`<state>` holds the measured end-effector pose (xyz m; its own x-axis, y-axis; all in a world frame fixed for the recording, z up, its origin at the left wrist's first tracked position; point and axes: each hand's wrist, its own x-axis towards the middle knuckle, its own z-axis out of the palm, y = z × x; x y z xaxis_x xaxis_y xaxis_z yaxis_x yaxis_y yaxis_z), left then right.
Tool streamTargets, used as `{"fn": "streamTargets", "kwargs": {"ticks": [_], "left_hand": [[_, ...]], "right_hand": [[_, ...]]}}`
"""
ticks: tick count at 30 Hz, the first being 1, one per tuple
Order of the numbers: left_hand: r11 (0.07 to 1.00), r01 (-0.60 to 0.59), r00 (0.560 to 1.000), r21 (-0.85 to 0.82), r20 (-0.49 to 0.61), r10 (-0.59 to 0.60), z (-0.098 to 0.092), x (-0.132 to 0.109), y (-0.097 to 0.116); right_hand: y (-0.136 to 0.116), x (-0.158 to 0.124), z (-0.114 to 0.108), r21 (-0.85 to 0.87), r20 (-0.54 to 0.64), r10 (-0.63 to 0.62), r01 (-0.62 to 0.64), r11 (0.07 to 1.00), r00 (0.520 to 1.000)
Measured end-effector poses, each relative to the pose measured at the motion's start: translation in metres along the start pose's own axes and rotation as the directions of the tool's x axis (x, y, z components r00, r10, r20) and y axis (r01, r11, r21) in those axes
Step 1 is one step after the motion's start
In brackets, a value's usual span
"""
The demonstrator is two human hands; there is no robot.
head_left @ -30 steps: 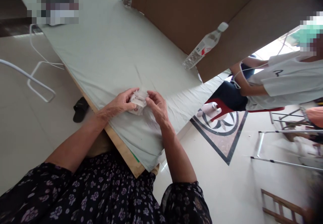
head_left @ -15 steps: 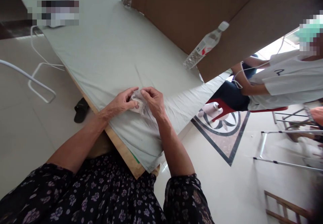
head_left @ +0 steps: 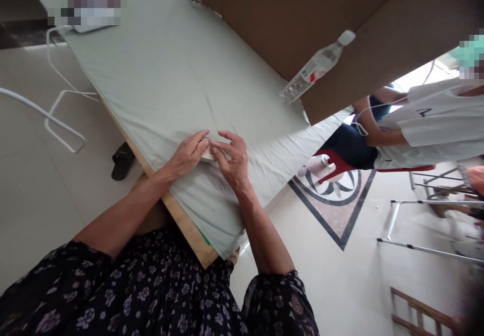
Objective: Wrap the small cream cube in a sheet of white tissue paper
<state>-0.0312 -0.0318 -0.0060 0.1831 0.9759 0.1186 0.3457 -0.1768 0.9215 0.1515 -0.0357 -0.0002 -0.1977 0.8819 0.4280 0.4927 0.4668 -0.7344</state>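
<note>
A small pale packet (head_left: 207, 155) lies on the grey-green cloth of the table (head_left: 159, 78), mostly hidden between my two hands. My left hand (head_left: 187, 155) curls over its left side, fingertips pressed on it. My right hand (head_left: 231, 157) meets it from the right, thumb and forefinger pinched at the packet's edge, the other fingers raised and bent. Both hands rest near the table's front edge.
A clear water bottle (head_left: 315, 67) lies against a large brown cardboard sheet (head_left: 302, 18) at the back right. Another person in a white shirt (head_left: 434, 124) sits to the right on a red chair. A black sandal (head_left: 121, 159) lies on the tiled floor at left.
The packet was held up between both hands and clearly visible; now it is pressed low against the cloth and nearly covered. My hands have closed together over it.
</note>
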Motion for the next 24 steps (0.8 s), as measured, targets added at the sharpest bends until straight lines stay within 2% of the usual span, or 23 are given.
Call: {"fn": "streamTargets", "kwargs": {"ticks": [3,6,8,10,12,14,16,18,21,24], "left_hand": [[0.999,-0.029,0.999,0.025,-0.023,0.03,0.004,-0.001,-0.003],[0.993,-0.065,0.996,0.094,-0.05,0.07,0.003,-0.001,-0.006],[0.991,-0.061,0.996,0.12,-0.063,0.069,0.001,-0.001,-0.007],[0.995,-0.039,0.997,0.095,-0.067,0.046,-0.001,-0.001,-0.007],[1.0,-0.006,0.996,0.012,-0.089,0.007,-0.003,0.0,-0.007],[0.992,0.036,0.989,-0.117,-0.139,-0.053,-0.004,0.001,-0.008],[0.972,0.063,0.975,-0.227,-0.195,-0.109,-0.006,0.001,-0.011],[0.966,0.051,0.967,-0.255,-0.229,-0.111,-0.009,0.001,-0.015],[0.984,-0.018,0.977,-0.176,-0.214,-0.02,-0.014,-0.002,-0.021],[0.996,-0.083,0.988,-0.043,-0.136,0.076,-0.014,-0.007,-0.021]], "right_hand": [[-0.004,-0.013,-0.006,-0.114,0.11,-0.044,0.056,0.992,0.993],[-0.007,-0.026,-0.009,-0.132,0.158,-0.076,0.097,0.987,0.984],[-0.008,-0.03,-0.012,-0.093,0.11,-0.073,0.083,0.992,0.991],[-0.007,-0.028,-0.015,-0.014,-0.002,-0.025,0.025,1.0,1.0],[-0.001,-0.021,-0.018,0.091,-0.114,0.058,-0.048,0.995,0.992],[0.009,-0.009,-0.019,0.2,-0.171,0.149,-0.114,0.973,0.974],[0.022,0.002,-0.017,0.304,-0.178,0.242,-0.181,0.935,0.954],[0.035,0.008,-0.011,0.38,-0.145,0.325,-0.25,0.89,0.935],[0.046,0.007,-0.005,0.417,-0.096,0.371,-0.301,0.857,0.923],[0.047,0.0,-0.005,0.41,-0.1,0.362,-0.293,0.864,0.927]]}}
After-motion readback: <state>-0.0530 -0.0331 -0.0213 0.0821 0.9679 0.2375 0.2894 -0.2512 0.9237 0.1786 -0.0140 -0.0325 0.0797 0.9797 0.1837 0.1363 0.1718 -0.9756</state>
